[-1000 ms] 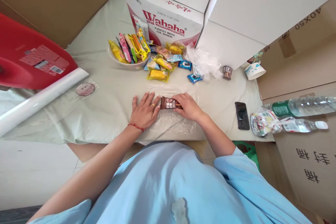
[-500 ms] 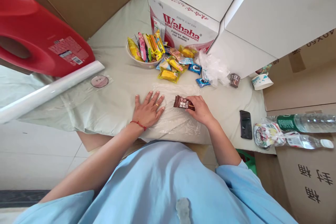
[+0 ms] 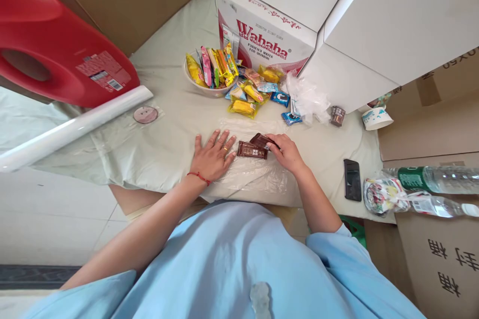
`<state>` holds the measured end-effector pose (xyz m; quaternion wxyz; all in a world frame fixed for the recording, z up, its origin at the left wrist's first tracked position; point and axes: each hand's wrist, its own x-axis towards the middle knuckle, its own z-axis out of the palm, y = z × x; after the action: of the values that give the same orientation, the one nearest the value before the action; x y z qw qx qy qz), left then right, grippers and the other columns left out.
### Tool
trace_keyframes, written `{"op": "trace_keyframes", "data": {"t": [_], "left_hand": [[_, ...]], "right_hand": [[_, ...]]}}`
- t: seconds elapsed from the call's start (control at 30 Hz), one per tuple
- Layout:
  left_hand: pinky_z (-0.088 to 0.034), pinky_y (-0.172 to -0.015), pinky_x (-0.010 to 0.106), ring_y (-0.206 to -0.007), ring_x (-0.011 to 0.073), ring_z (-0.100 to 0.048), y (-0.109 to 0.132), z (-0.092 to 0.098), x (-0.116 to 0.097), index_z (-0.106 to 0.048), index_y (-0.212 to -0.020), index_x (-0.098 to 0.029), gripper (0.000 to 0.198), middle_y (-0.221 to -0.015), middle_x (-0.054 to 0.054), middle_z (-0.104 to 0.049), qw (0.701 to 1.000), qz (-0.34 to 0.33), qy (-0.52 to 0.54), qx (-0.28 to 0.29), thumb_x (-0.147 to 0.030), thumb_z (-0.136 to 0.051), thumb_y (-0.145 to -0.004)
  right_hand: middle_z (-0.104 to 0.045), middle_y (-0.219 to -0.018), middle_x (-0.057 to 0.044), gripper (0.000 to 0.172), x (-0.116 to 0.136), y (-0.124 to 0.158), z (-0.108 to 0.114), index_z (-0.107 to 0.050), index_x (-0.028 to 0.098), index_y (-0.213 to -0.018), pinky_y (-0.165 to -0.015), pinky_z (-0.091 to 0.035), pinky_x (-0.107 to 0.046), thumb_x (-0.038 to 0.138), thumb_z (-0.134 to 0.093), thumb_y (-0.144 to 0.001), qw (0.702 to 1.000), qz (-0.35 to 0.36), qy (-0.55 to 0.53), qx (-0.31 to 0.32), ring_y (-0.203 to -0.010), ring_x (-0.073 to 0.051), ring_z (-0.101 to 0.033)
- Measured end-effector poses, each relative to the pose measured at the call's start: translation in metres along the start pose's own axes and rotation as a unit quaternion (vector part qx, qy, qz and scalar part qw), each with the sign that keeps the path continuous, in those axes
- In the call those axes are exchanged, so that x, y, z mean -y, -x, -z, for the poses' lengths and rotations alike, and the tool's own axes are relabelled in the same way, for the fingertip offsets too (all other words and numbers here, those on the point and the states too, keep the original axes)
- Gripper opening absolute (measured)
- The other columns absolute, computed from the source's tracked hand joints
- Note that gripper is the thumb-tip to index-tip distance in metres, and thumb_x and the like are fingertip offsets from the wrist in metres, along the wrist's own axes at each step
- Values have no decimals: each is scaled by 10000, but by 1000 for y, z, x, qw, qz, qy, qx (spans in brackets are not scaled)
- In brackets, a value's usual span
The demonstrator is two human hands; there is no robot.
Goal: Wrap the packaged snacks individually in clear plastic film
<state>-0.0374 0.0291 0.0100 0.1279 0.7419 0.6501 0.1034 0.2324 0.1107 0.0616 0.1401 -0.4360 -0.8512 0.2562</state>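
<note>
My left hand (image 3: 213, 156) lies flat with fingers spread, pressing on a thin clear plastic bag (image 3: 258, 177) spread on the cloth. To its right, a brown cocoa snack packet (image 3: 251, 150) rests on that plastic, close to my fingertips. A second brown cocoa packet (image 3: 259, 139) is pinched by its right end in my right hand (image 3: 285, 151). It slants just behind the first one and partly overlaps it. My right fingertips cover its end.
Farther back stand a bowl of wrapped snacks (image 3: 213, 91), loose snack packets (image 3: 242, 107), a crumpled plastic bag (image 3: 309, 97) and a Wahaha box (image 3: 262, 42). Left are a plastic film roll (image 3: 78, 127) and red jug (image 3: 67, 60); right, a phone (image 3: 352, 180) and bottles (image 3: 441, 179).
Two brown packets now show where one showed before. One lies on the plastic nearer my left hand; the other stays in my right fingers, turned and tilted. My left hand keeps its place.
</note>
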Motion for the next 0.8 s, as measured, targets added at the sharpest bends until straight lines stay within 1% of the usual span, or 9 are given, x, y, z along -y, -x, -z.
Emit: {"op": "trace_keyframes", "data": {"t": [0.03,0.1,0.2,0.3,0.4,0.47,0.5,0.6,0.8], "left_hand": [[41,-1252,730,-1621,324,-226,0,0,0,-360,-1642,-330,601,-1734,51,-308,1000,1,1,0,-487,-296,-1066],[38,-1254,727,-1620,327,-229,0,1,-1,-350,-1645,-343,599,-1733,51,-312,1000,2,2,1,-479,-306,-1064],[34,-1257,723,-1619,328,-232,0,2,-2,-344,-1647,-350,599,-1733,53,-311,1000,3,1,0,-474,-309,-1063],[27,-1259,721,-1617,329,-240,0,2,-3,-352,-1646,-340,602,-1732,59,-312,1000,5,0,-2,-471,-307,-1061],[17,-1263,719,-1614,332,-251,1,2,-3,-367,-1641,-338,599,-1729,62,-319,1000,2,5,-6,-470,-312,-1059],[14,-1265,717,-1612,332,-257,1,2,-2,-376,-1637,-337,597,-1726,62,-325,1000,0,6,-10,-469,-317,-1059],[14,-1265,718,-1611,331,-260,1,2,-2,-379,-1636,-336,595,-1724,63,-329,1000,-1,6,-12,-468,-319,-1059],[14,-1264,719,-1608,330,-267,1,0,-1,-391,-1631,-329,592,-1719,68,-337,1000,-2,4,-18,-469,-314,-1061],[14,-1263,723,-1612,326,-259,1,-1,0,-386,-1633,-323,593,-1724,61,-325,1000,-4,9,-15,-470,-303,-1065]], "right_hand": [[-750,-1246,-96,439,0,-1,2,-651,220,-1422,-1035,-478,-428,391,-428,-1084,1000,8,-15,1,-1106,-261,-633],[-744,-1270,-79,433,4,-6,0,-650,253,-1427,-1036,-476,-415,399,-421,-1090,999,32,-31,32,-1122,-248,-638],[-739,-1213,-88,396,13,-16,-13,-679,269,-1403,-1042,-453,-438,358,-470,-1078,995,43,15,84,-1108,-258,-608],[-672,-1299,-116,371,21,-22,-24,-698,270,-1379,-1048,-436,-476,344,-538,-1052,995,10,82,61,-1223,-303,-515],[-612,-1409,-123,447,26,-20,-26,-658,257,-1416,-1069,-423,-503,444,-626,-1011,994,10,99,46,-1305,-331,-451],[-621,-1402,-133,548,29,-17,-26,-633,237,-1432,-1082,-411,-522,480,-718,-949,992,25,111,60,-1308,-346,-450],[-630,-1392,-135,576,31,-15,-25,-625,233,-1436,-1085,-405,-530,458,-757,-922,990,29,119,68,-1309,-352,-450],[-655,-1362,-127,572,34,-12,-26,-613,244,-1439,-1072,-409,-528,345,-782,-902,988,21,131,81,-1291,-355,-462],[-655,-1353,-134,567,35,-15,-31,-605,203,-1441,-1064,-415,-516,361,-759,-918,990,0,119,70,-1272,-351,-468]]}}
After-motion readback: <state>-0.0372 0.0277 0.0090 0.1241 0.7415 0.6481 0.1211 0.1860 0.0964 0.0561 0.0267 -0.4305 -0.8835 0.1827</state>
